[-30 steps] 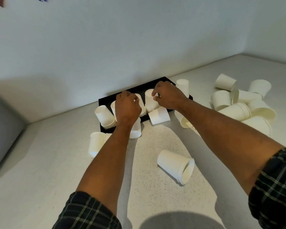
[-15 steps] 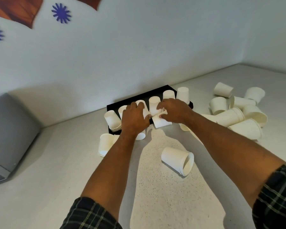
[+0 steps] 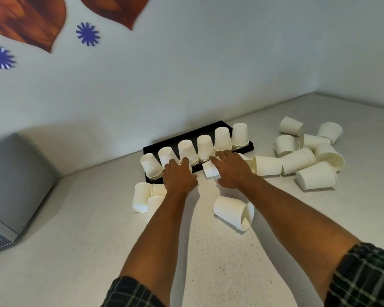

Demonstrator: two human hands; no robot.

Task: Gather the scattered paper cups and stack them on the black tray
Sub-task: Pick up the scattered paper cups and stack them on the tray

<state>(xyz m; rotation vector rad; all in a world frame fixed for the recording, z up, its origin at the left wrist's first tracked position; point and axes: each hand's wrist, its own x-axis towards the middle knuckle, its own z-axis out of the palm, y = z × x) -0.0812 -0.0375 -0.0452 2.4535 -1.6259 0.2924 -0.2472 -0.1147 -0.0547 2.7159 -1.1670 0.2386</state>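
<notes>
White paper cups (image 3: 267,166), plain, no print. Rectangular black tray (image 3: 187,136). Pale speckled stone worktop (image 3: 208,262). Dark plaid sleeves (image 3: 364,278) with light green-white lines. Wall (image 3: 208,63) off-white, with brown wood-grain leaf shapes (image 3: 31,18) and blue-violet paper flowers (image 3: 87,34). Grey box (image 3: 16,180) at left.

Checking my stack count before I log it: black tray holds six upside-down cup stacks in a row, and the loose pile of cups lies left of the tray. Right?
One error: the loose pile of cups lies to the right of the black tray, not left. The head view shows it. The six upside-down cup stacks in a row on the tray are as you say.
</notes>
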